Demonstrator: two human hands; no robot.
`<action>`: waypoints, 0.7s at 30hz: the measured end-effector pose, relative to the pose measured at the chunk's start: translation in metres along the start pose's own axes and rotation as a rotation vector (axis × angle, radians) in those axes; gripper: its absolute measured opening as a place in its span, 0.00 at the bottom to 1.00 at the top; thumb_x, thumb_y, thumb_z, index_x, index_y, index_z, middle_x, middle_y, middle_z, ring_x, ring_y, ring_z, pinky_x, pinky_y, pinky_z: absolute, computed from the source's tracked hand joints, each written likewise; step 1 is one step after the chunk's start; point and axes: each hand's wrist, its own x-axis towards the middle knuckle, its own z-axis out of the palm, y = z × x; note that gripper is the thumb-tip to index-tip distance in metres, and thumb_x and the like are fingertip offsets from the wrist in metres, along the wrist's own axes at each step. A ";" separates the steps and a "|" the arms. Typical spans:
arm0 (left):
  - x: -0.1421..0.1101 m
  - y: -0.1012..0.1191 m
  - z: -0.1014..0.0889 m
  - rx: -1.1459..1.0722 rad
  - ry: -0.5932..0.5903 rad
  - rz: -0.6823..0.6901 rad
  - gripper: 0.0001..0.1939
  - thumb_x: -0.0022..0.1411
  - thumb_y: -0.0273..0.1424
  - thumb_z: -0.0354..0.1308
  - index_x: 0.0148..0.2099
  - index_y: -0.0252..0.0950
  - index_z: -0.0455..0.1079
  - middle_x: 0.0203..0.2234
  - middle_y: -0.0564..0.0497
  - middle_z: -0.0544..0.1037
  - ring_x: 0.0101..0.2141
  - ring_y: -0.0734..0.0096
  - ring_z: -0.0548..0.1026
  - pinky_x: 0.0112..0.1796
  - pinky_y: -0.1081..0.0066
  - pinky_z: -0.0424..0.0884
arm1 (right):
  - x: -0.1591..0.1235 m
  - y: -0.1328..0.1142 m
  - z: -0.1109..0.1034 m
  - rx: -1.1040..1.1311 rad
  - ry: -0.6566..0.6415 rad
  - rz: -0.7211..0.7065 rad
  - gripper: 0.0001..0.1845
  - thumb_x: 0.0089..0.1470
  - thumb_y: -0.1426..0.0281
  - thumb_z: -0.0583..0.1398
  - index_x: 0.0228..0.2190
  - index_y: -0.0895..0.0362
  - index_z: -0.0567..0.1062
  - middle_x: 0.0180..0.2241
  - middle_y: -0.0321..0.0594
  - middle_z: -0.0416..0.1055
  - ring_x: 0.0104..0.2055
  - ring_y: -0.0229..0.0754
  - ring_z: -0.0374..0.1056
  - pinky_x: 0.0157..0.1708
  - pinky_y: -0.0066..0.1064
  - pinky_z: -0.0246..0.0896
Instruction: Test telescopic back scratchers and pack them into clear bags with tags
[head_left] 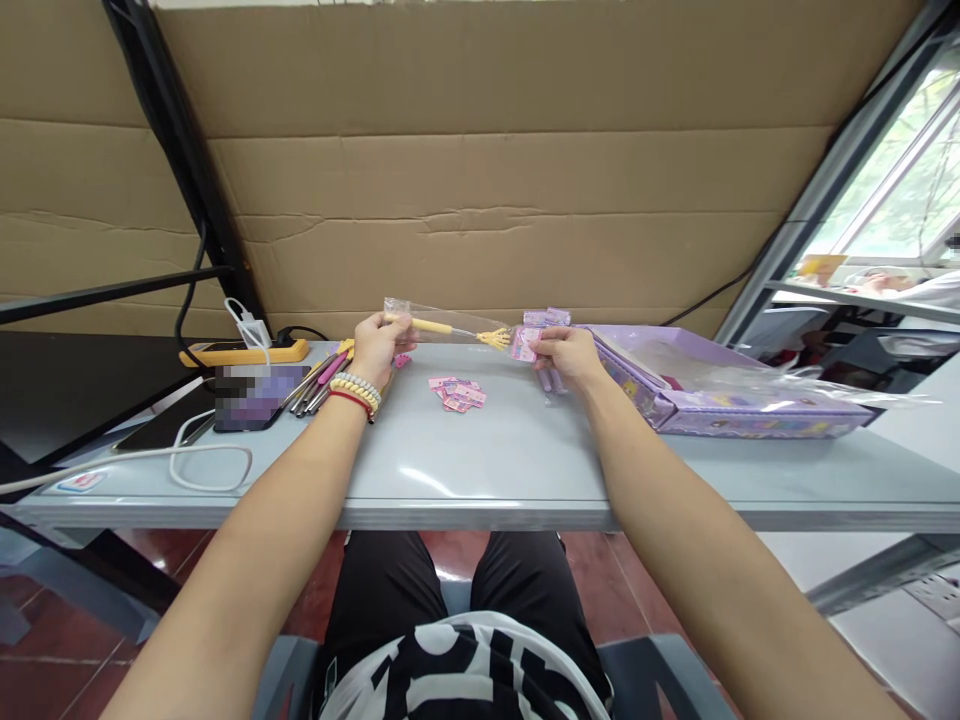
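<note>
A clear plastic bag stretches between my two hands above the grey table. Inside lies a yellow stick with a metal shaft and a yellow hand-shaped end. My left hand is closed round the bag's left end, over the handle. Between the fingertips of my right hand is a pink printed card, at the bag's right end; whether it is fixed to the bag I cannot tell. Several pink cards lie in a loose pile below. Purple packaged items lie behind my right hand.
An open purple box holding clear plastic bags stands at the right. Several pens or sticks, a phone, a white cable and a yellow power strip are on the left. Cardboard walls the back.
</note>
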 end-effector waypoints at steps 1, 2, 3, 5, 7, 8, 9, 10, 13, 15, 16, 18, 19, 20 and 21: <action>0.000 0.000 0.000 0.034 -0.003 -0.017 0.09 0.49 0.28 0.65 0.30 0.32 0.67 0.22 0.51 0.74 0.23 0.72 0.74 0.24 0.74 0.70 | 0.000 0.000 0.000 -0.008 0.027 -0.005 0.16 0.26 0.71 0.72 0.19 0.61 0.72 0.17 0.34 0.67 0.19 0.32 0.62 0.16 0.25 0.65; -0.001 -0.001 0.000 0.064 -0.008 -0.035 0.08 0.49 0.27 0.65 0.30 0.32 0.67 0.22 0.51 0.74 0.22 0.72 0.74 0.22 0.74 0.69 | 0.000 0.000 0.000 -0.013 0.051 -0.007 0.16 0.27 0.71 0.72 0.20 0.61 0.72 0.17 0.34 0.67 0.19 0.33 0.62 0.16 0.25 0.64; -0.001 -0.001 0.001 0.088 -0.012 -0.048 0.08 0.48 0.26 0.64 0.29 0.31 0.68 0.22 0.50 0.74 0.22 0.72 0.73 0.22 0.73 0.68 | 0.000 -0.001 -0.001 -0.012 0.068 -0.005 0.16 0.27 0.71 0.72 0.21 0.61 0.73 0.18 0.35 0.67 0.19 0.33 0.63 0.16 0.25 0.64; -0.002 -0.002 0.002 0.109 -0.016 -0.058 0.06 0.49 0.24 0.63 0.28 0.31 0.68 0.22 0.50 0.73 0.21 0.73 0.72 0.22 0.72 0.68 | -0.002 -0.003 0.000 0.008 0.066 0.004 0.16 0.29 0.70 0.71 0.23 0.60 0.73 0.20 0.36 0.69 0.21 0.34 0.65 0.16 0.24 0.63; -0.002 -0.003 0.002 0.106 -0.011 -0.049 0.05 0.50 0.23 0.62 0.28 0.31 0.67 0.20 0.51 0.72 0.20 0.74 0.72 0.24 0.72 0.69 | -0.005 -0.006 0.000 0.045 0.009 0.017 0.16 0.31 0.67 0.71 0.25 0.59 0.74 0.23 0.37 0.71 0.24 0.35 0.66 0.16 0.24 0.62; -0.002 -0.003 0.003 0.099 -0.010 -0.042 0.05 0.50 0.23 0.62 0.28 0.31 0.67 0.20 0.52 0.72 0.20 0.74 0.72 0.24 0.72 0.69 | -0.005 -0.007 0.001 0.069 -0.028 0.023 0.17 0.33 0.64 0.70 0.26 0.59 0.74 0.25 0.38 0.71 0.25 0.36 0.66 0.17 0.25 0.62; -0.002 -0.004 0.003 0.090 -0.010 -0.036 0.05 0.50 0.23 0.62 0.28 0.31 0.67 0.19 0.52 0.72 0.20 0.74 0.72 0.24 0.72 0.70 | -0.006 -0.008 0.001 0.095 -0.062 0.029 0.18 0.35 0.60 0.69 0.27 0.58 0.74 0.25 0.38 0.71 0.26 0.37 0.67 0.18 0.25 0.63; -0.002 -0.004 0.003 0.082 -0.012 -0.034 0.06 0.50 0.22 0.62 0.28 0.31 0.67 0.19 0.52 0.72 0.20 0.75 0.72 0.24 0.72 0.70 | -0.006 -0.009 0.001 0.116 -0.088 0.039 0.19 0.38 0.56 0.66 0.27 0.57 0.73 0.26 0.39 0.71 0.27 0.38 0.67 0.19 0.26 0.64; -0.002 -0.005 0.004 0.054 -0.018 -0.034 0.08 0.49 0.23 0.64 0.27 0.31 0.66 0.19 0.54 0.71 0.19 0.76 0.72 0.25 0.73 0.71 | -0.002 -0.009 0.001 0.130 -0.103 0.078 0.20 0.45 0.50 0.60 0.28 0.55 0.71 0.25 0.40 0.70 0.29 0.40 0.68 0.23 0.29 0.68; -0.001 -0.005 0.004 0.035 -0.026 -0.035 0.10 0.47 0.25 0.66 0.28 0.32 0.66 0.19 0.54 0.72 0.19 0.77 0.72 0.25 0.74 0.71 | 0.001 -0.005 0.001 0.093 -0.073 0.090 0.16 0.43 0.55 0.62 0.25 0.55 0.69 0.23 0.39 0.68 0.27 0.39 0.66 0.23 0.30 0.68; -0.001 -0.005 0.004 0.028 -0.032 -0.039 0.11 0.47 0.25 0.67 0.28 0.32 0.66 0.19 0.54 0.72 0.19 0.77 0.72 0.25 0.75 0.72 | 0.002 -0.003 0.001 0.070 -0.055 0.088 0.14 0.41 0.60 0.64 0.24 0.56 0.69 0.22 0.38 0.67 0.26 0.39 0.65 0.23 0.31 0.68; -0.002 -0.005 0.003 0.028 -0.055 -0.064 0.12 0.45 0.26 0.68 0.28 0.32 0.66 0.19 0.53 0.72 0.20 0.77 0.72 0.24 0.75 0.72 | 0.004 0.000 0.000 0.028 -0.003 0.064 0.12 0.36 0.66 0.66 0.21 0.56 0.68 0.21 0.37 0.66 0.24 0.38 0.63 0.21 0.30 0.66; -0.002 -0.006 0.002 0.042 -0.078 -0.084 0.12 0.45 0.27 0.68 0.28 0.32 0.67 0.19 0.53 0.73 0.20 0.76 0.73 0.24 0.75 0.72 | 0.004 0.001 -0.001 0.013 0.027 0.043 0.11 0.36 0.67 0.66 0.21 0.57 0.69 0.21 0.37 0.66 0.24 0.37 0.63 0.20 0.30 0.65; -0.002 -0.006 0.002 0.066 -0.112 -0.107 0.12 0.44 0.27 0.69 0.28 0.32 0.68 0.19 0.52 0.73 0.21 0.75 0.73 0.24 0.74 0.72 | 0.005 0.002 -0.001 0.002 0.065 0.021 0.11 0.36 0.68 0.66 0.21 0.57 0.70 0.22 0.37 0.67 0.24 0.37 0.62 0.19 0.30 0.64; -0.003 -0.007 0.001 0.099 -0.158 -0.134 0.12 0.43 0.27 0.69 0.27 0.32 0.68 0.19 0.51 0.73 0.21 0.74 0.74 0.23 0.73 0.73 | 0.005 0.003 -0.002 -0.002 0.115 0.001 0.10 0.36 0.68 0.65 0.22 0.58 0.70 0.22 0.37 0.67 0.24 0.37 0.62 0.19 0.29 0.62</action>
